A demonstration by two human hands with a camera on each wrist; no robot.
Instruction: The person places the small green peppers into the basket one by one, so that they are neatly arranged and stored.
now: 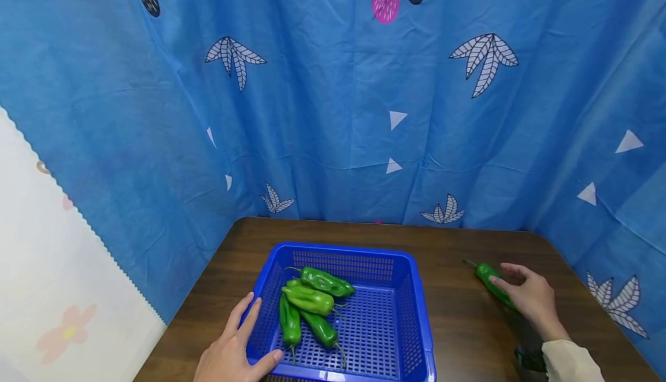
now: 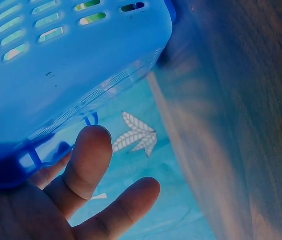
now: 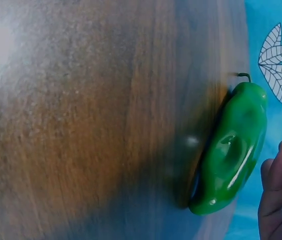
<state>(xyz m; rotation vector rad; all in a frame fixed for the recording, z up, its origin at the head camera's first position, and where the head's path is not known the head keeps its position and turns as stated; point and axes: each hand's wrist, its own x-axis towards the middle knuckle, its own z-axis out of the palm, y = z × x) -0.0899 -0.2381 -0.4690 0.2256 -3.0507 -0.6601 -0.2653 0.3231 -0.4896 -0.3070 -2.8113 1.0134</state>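
Note:
A blue plastic basket with perforated walls stands on the table and holds several green peppers, heaped toward its left side. My left hand is at the basket's near left corner, thumb by the rim and fingers spread along the outer wall. The left wrist view shows extended fingers beside the basket wall. Over to the right, a single green pepper lies on the tabletop with its stem pointing away. My right hand hovers over it, fingers loosely bent; the right wrist view shows fingers apart from the pepper.
The brown wooden table extends around the basket. A blue patterned curtain hangs right behind it and along both sides. White cloth with a scalloped edge hangs at the left.

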